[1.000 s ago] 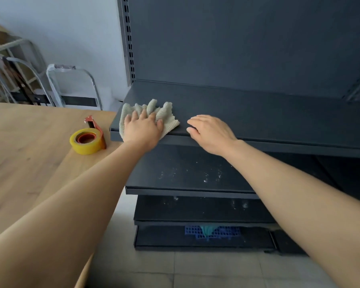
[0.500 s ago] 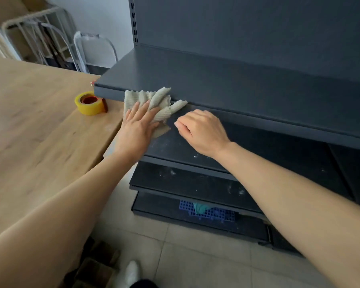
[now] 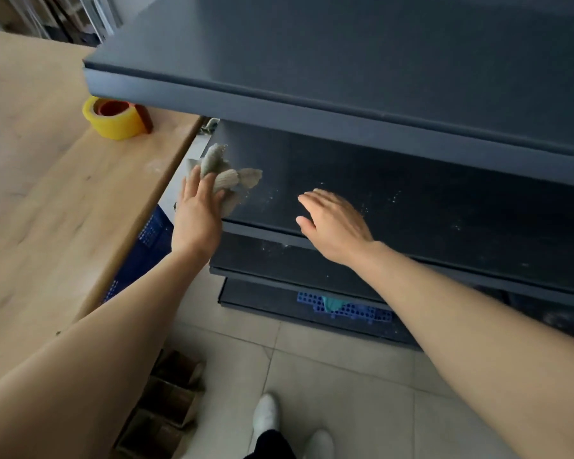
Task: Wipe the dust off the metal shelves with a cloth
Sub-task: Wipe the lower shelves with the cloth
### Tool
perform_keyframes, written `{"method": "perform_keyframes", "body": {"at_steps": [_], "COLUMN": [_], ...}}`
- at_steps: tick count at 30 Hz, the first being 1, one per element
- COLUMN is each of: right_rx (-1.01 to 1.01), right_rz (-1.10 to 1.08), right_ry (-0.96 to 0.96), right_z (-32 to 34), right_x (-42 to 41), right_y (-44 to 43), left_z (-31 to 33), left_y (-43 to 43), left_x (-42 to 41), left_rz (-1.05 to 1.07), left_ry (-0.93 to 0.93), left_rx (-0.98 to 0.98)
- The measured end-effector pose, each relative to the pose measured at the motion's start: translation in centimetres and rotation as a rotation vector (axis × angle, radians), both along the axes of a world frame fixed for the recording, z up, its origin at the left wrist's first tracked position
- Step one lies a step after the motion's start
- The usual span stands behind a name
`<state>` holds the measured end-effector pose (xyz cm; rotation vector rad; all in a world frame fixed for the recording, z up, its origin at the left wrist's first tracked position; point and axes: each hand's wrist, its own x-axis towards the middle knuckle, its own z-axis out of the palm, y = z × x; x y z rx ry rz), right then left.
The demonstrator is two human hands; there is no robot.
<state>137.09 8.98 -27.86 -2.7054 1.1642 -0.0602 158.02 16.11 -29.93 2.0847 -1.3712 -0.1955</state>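
Observation:
A dark metal shelf unit fills the right side. Its top shelf point(image 3: 345, 77) looks clean; the second shelf point(image 3: 411, 207) below it carries white dust specks. My left hand point(image 3: 198, 213) presses a crumpled grey-green cloth point(image 3: 227, 177) onto the left end of the second shelf. My right hand point(image 3: 333, 223) rests flat, fingers apart, on the front edge of that same shelf, holding nothing. A third shelf point(image 3: 279, 260) underneath is dusty too.
A wooden table point(image 3: 47, 193) stands close on the left with a yellow tape roll point(image 3: 115, 117) near its edge. A blue plastic grid point(image 3: 345, 308) lies on the bottom shelf. Cardboard boxes point(image 3: 169, 402) and my white shoes point(image 3: 265, 414) are on the tiled floor.
Both hands dropped from the top shelf to the second shelf, the left carrying the cloth along. The view tilted downward and closer.

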Motion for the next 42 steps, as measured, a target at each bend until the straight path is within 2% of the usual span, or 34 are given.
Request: {"method": "perform_keyframes", "body": {"at_steps": [2,3,6,8,17,23,29,37,42], "right_rx": [0.029,0.044,0.047,0.062,0.213,0.238,0.199,0.207,0.256], "right_rz": [-0.015,-0.024,-0.067,-0.109,-0.124,-0.116,-0.089,-0.101,-0.136], "right_ry": [0.023,0.036,0.050,0.053,0.220,0.259,0.322,0.234,0.090], "right_z": [-1.4,-2.1,-3.8,-4.4,-6.3,-7.2,-6.2,-7.5,-6.6], "right_x": [0.6,0.9,1.7,2.2,3.0,4.4,6.0,4.9,3.6], "right_y": [-0.9,-1.4,-2.9,-3.5,-4.3,-4.2,-5.7,-4.7,-6.4], "left_z": [-1.2,-2.0,-5.1,-6.9,-8.1,-8.2,-8.3,-8.5,-8.6], "left_y": [-1.7,-2.6,-4.9,-5.8,-7.8,-7.0,-7.8,-12.2,-13.9], "left_x": [0.8,1.2,1.5,1.2,-0.7,0.2,3.9,4.3,1.1], "left_rz": [0.039,0.048,-0.049,-0.110,-0.268,-0.312,-0.220,-0.153,-0.240], "left_ry": [-0.015,-0.022,-0.045,-0.060,-0.219,-0.212,-0.211,-0.194,-0.244], "left_rx": [0.032,0.112,0.536,0.691,0.676,0.594,0.613,0.668,0.589]}}
